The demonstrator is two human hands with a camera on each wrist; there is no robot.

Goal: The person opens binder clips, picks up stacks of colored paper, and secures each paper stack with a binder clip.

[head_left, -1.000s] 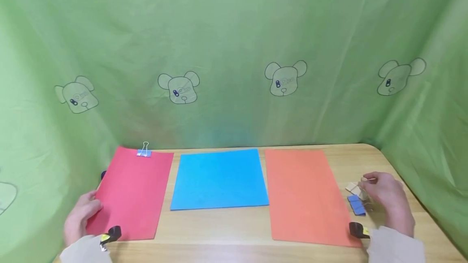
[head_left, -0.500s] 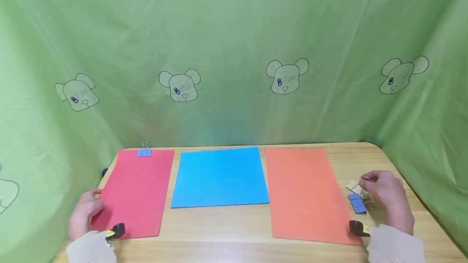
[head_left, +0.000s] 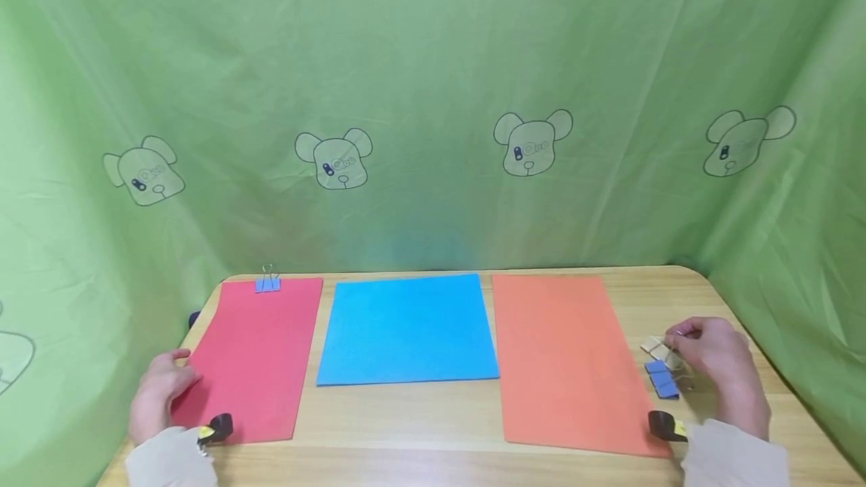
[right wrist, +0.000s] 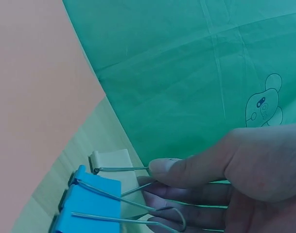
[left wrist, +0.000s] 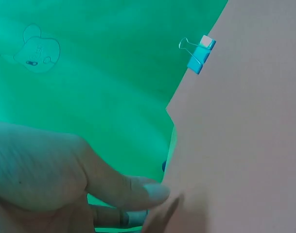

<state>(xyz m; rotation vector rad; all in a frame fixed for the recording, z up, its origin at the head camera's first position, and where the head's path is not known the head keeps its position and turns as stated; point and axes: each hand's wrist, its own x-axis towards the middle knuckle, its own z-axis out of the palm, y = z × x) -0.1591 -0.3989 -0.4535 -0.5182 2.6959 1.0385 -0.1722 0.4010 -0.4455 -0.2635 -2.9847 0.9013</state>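
My left hand point(head_left: 162, 391) is at the left edge of a red sheet of paper point(head_left: 264, 359), thumb on top and fingers at the edge, pinching it. A blue binder clip point(head_left: 267, 285) grips that sheet's far edge, its wire handle standing up; the left wrist view shows this blue clip point(left wrist: 201, 54) too. On the right, my right hand point(head_left: 717, 359) pinches the wire handle of a white binder clip point(right wrist: 113, 162) between thumb and fingers. Just nearer lies a blue binder clip point(right wrist: 92, 199), its wire handles reaching beside my fingers.
A blue sheet point(head_left: 408, 331) lies mid-table, and an orange sheet point(head_left: 568, 367) lies between it and the clips. The wooden table point(head_left: 406, 423) ends against a green curtain point(head_left: 433, 171) behind and at both sides.
The red sheet's near left part has come down flatter, and my left hand has shifted slightly right with it. My right hand stays at the white clip, almost unmoved.
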